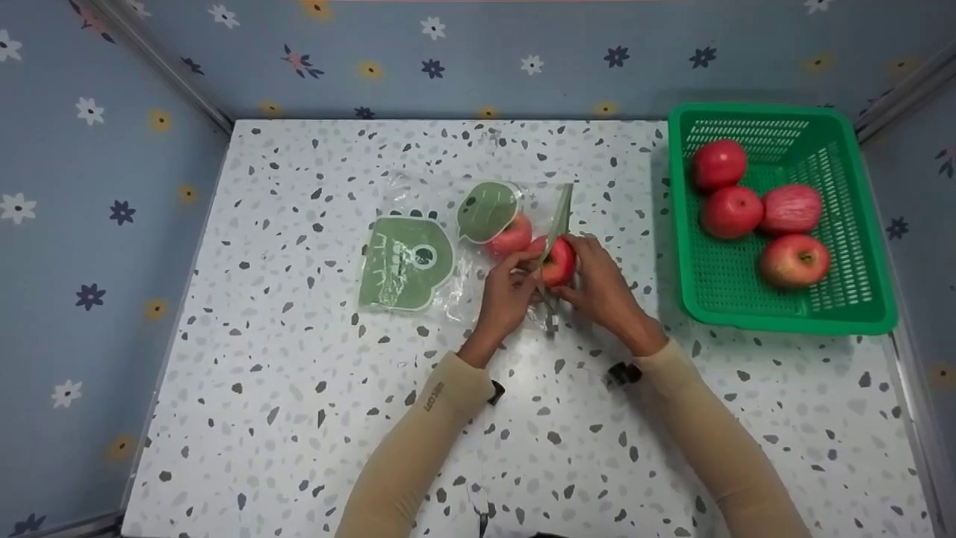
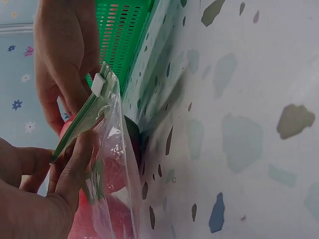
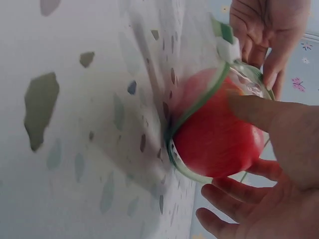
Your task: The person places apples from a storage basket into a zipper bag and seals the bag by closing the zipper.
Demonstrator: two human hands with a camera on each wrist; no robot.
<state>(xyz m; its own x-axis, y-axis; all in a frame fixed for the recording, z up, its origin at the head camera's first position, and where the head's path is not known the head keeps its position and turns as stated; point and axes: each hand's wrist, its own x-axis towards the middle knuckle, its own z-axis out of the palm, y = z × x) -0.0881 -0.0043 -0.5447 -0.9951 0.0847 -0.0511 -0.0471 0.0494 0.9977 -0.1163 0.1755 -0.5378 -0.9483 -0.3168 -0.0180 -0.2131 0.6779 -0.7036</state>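
Note:
A clear zip bag [image 1: 467, 276] with green printing lies flat on the table, its green-edged mouth facing right. One apple [image 1: 511, 234] sits inside under the plastic. At the mouth, my right hand [image 1: 603, 285] grips a second red apple [image 1: 559, 263], which is partly within the opening; the right wrist view shows thumb and fingers around this apple [image 3: 219, 134]. My left hand [image 1: 508, 295] pinches the upper edge of the bag's mouth. A white slider [image 2: 98, 84] sits at one end of the zip in the left wrist view.
To the right stands a green plastic basket [image 1: 784, 323] holding several apples, among them a yellowish-red apple [image 1: 795, 261]. Flower-patterned panels [image 1: 478, 60] border the speckled table [image 1: 284, 418] at the back and sides.

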